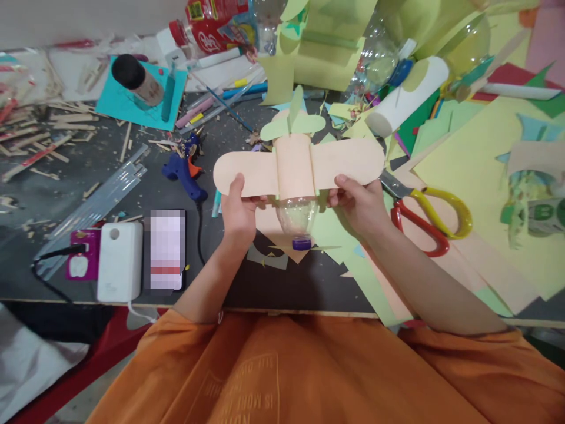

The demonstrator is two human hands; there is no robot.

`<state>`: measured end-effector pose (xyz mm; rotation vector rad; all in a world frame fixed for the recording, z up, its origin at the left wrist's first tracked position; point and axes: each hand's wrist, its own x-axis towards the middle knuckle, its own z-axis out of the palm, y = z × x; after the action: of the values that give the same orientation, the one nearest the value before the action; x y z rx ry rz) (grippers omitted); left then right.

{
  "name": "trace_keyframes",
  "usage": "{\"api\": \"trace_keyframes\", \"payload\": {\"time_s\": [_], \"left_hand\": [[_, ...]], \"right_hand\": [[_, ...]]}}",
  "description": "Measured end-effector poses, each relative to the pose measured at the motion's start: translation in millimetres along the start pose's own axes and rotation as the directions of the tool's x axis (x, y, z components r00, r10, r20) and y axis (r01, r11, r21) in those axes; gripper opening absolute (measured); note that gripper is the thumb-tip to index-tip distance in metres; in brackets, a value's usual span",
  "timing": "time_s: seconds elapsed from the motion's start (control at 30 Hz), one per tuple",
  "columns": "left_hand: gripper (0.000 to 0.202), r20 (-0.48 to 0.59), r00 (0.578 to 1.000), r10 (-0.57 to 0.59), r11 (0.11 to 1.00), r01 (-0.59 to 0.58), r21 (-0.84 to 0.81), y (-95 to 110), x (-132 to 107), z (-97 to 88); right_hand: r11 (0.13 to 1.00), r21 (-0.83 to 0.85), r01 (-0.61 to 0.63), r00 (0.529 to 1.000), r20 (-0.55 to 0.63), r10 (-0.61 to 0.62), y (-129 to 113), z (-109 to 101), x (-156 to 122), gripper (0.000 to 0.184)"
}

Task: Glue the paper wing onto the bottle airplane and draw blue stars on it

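I hold a bottle aeroplane point(295, 168) over the dark table point(132, 188). It is a clear plastic bottle wrapped in peach paper, with a long peach wing across it, a light green tail at the far end and a purple cap point(302, 242) pointing at me. My left hand point(238, 206) grips the left wing from below, thumb on top. My right hand point(357, 203) grips the right wing the same way. Both hands are closed on the wing.
Red-and-yellow scissors point(424, 215) lie just right of my right hand on green and yellow paper sheets point(481, 176). A blue glue gun point(183, 171), glue sticks point(101, 197), a white charger point(120, 260) and a phone point(166, 250) lie left. Wooden sticks, bottles and paper scraps crowd the far side.
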<state>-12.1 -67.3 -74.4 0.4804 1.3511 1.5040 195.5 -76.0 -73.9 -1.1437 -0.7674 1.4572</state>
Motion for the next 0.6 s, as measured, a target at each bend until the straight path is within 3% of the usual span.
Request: {"api": "trace_keyframes", "payload": {"time_s": [0.17,0.3,0.4,0.53,0.6], "left_hand": [[0.021,0.066,0.998,0.011,1.000,-0.010,-0.019,2,-2,1.4],[0.022,0.188,0.976,-0.107,0.994,0.106,0.015,-2,-15,8.3],[0.025,0.232,0.963,-0.135,0.991,0.126,0.050,-5,-28,10.7],[0.046,0.437,0.894,-0.098,0.993,0.061,0.099,-1,-40,9.7],[0.052,0.491,0.868,-0.080,0.996,0.054,0.067,3,-40,9.4]], "right_hand": [[0.989,-0.147,0.023,0.996,0.087,-0.010,3,-5,-1,0.050],[0.946,-0.325,-0.012,0.990,0.128,0.056,4,-1,-8,0.067],[0.934,-0.357,-0.005,0.987,0.151,0.063,-1,3,-11,0.073],[0.901,-0.431,-0.045,0.992,0.087,0.091,-26,-1,-3,0.067],[0.870,-0.489,-0.060,0.990,0.082,0.115,-47,-8,10,0.062]]}}
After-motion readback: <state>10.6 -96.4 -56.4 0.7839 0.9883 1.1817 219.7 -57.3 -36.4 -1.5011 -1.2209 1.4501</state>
